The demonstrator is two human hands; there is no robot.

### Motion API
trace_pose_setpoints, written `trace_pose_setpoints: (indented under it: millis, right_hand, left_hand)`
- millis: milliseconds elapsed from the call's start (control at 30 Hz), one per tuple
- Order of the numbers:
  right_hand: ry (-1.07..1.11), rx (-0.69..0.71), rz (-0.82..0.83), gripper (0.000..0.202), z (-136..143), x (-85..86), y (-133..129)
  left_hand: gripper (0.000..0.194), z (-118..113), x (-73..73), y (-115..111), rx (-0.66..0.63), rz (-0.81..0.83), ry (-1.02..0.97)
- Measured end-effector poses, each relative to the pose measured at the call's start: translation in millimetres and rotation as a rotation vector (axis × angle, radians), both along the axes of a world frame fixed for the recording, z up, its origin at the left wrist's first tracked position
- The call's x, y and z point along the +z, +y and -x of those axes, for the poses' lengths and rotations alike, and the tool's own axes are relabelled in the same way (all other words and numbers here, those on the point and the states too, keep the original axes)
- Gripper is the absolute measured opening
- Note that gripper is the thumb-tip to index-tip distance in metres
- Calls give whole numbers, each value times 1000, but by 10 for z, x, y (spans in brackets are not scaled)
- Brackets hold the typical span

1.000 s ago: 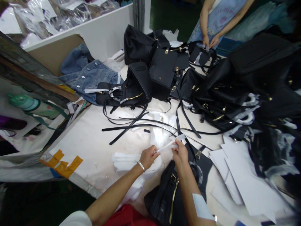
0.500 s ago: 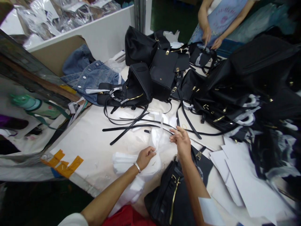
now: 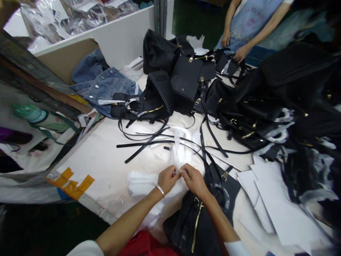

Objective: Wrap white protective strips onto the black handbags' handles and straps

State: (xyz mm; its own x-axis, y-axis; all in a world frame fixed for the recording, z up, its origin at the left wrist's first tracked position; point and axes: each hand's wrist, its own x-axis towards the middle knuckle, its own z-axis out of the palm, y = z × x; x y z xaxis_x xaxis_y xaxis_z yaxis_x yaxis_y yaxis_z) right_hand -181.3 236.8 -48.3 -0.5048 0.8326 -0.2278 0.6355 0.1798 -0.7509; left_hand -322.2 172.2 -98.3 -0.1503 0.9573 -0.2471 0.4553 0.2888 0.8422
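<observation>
My left hand (image 3: 167, 179) and my right hand (image 3: 192, 179) meet at the middle of the table, fingertips pinched together on a thin translucent plastic strip (image 3: 177, 147). The strip rises from the fingers over white wrapping material (image 3: 186, 151). Beneath and left of my left hand lies a stack of white foam sheets (image 3: 141, 183). A black bag with a gold zipper (image 3: 186, 224) lies under my right forearm. Long black straps (image 3: 144, 143) cross the table beyond the hands.
Several black bags (image 3: 186, 78) fill the far side, with more piled at right. White paper sheets (image 3: 282, 206) lie at right, a denim garment (image 3: 106, 83) at far left. Another person's hands (image 3: 241, 53) are at a bag across the table. Orange tape (image 3: 77, 186) marks the left corner.
My right hand has come down and left to meet my left hand, its fingers now pinched. The plastic strip has shifted slightly left. The other person's hands have moved apart a little.
</observation>
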Motion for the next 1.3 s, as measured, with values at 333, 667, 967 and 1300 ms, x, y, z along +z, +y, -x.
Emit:
trace_pose_setpoints:
  millis: [333, 667, 967, 1300]
  right_hand:
    - [141, -343, 266, 24, -113, -335, 122]
    - [48, 39, -63, 12, 375, -230, 442]
    - [277, -150, -15, 36, 109, -176, 313]
    - [46, 147, -109, 42, 61, 17, -375]
  left_hand:
    - [40, 194, -91, -11, 184, 147, -588]
    - [21, 249, -93, 28, 55, 134, -785]
    - [28, 163, -249, 80, 220, 142, -749]
    - [33, 163, -214, 48, 285, 163, -881]
